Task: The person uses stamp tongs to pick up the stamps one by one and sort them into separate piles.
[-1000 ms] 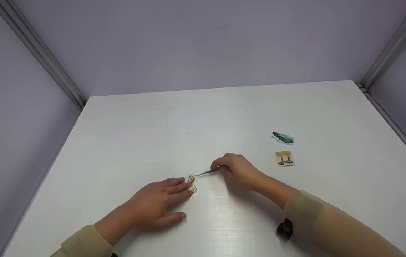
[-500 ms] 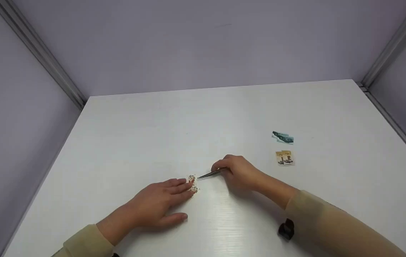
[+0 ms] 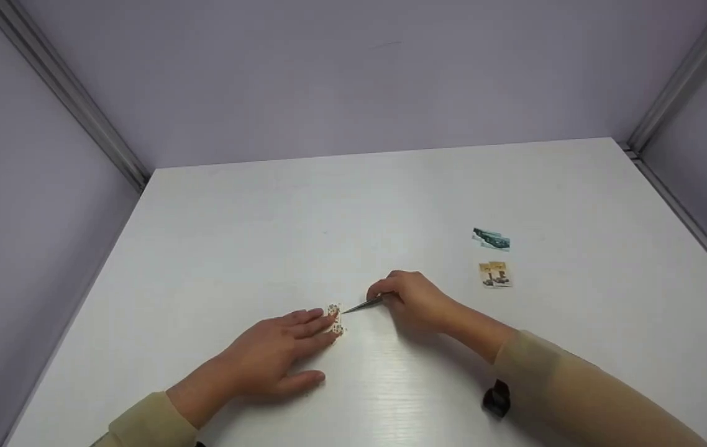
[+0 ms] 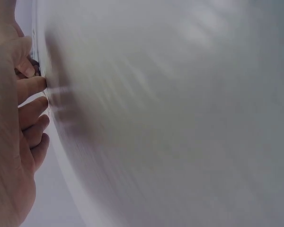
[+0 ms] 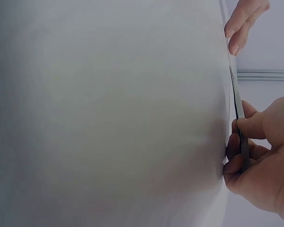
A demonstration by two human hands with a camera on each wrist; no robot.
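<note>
— Starting from our right hand (image 3: 412,298): it pinches the tweezers (image 3: 363,302) between curled fingers and thumb, and their long axis runs from the hand leftward and slightly nearer, tips toward the small stamps (image 3: 335,318).

— So the stamps lie to the left of that hand?

— Yes, just left of the tips; we cannot tell whether the tips touch the paper. Our left hand (image 3: 269,359) is the closer one: it lies flat on the tabletop (image 3: 279,217), fingers straight, fingertips (image 3: 322,323) pressing the stamps' near-left edge.

— Anything readable?

— Nothing. Far right lie a teal stamp (image 3: 491,238) and a tan stamp (image 3: 495,274), well apart from both hands, their print too small to read.
</note>
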